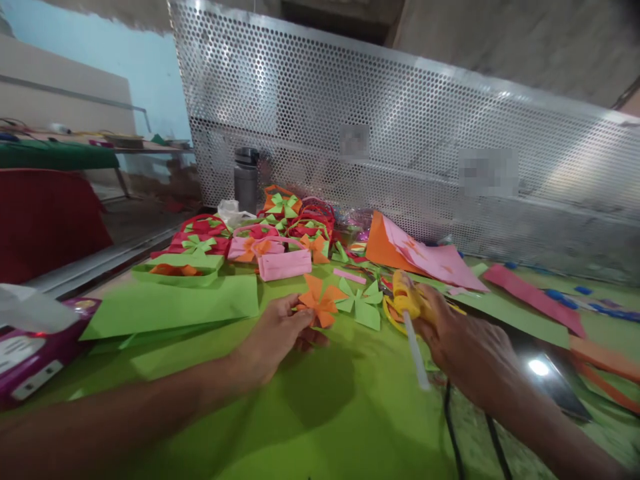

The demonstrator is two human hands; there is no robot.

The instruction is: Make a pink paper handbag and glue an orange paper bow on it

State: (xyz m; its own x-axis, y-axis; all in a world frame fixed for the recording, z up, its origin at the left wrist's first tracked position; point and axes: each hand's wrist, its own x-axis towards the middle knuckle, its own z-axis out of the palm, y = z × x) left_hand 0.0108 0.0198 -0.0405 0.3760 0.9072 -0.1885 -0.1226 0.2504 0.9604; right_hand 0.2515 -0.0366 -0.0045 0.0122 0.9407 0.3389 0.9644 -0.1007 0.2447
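Between the thumb and fingers of my left hand (287, 330) is an orange paper flower (320, 301), raised a little over the green table. My right hand (463, 343) grips a yellow hot glue gun (407, 297); a whitish glue stick (416, 353) juts from its rear toward me. A light green paper flower (361, 303) lies between the two hands, just right of the orange one. Behind the flowers stands a small pink paper bag (285, 262) with a handle. Part of the glue gun's grip is hidden by my fingers.
Several decorated paper bags (205, 243) crowd the back left, near a grey bottle (246, 180). Green paper sheets (185, 300) and a purple power strip (50, 347) lie left. Pink and orange sheets (425, 253), a phone (550, 380) and dark cords (453, 427) are right. A perforated metal panel (310, 93) stands behind.
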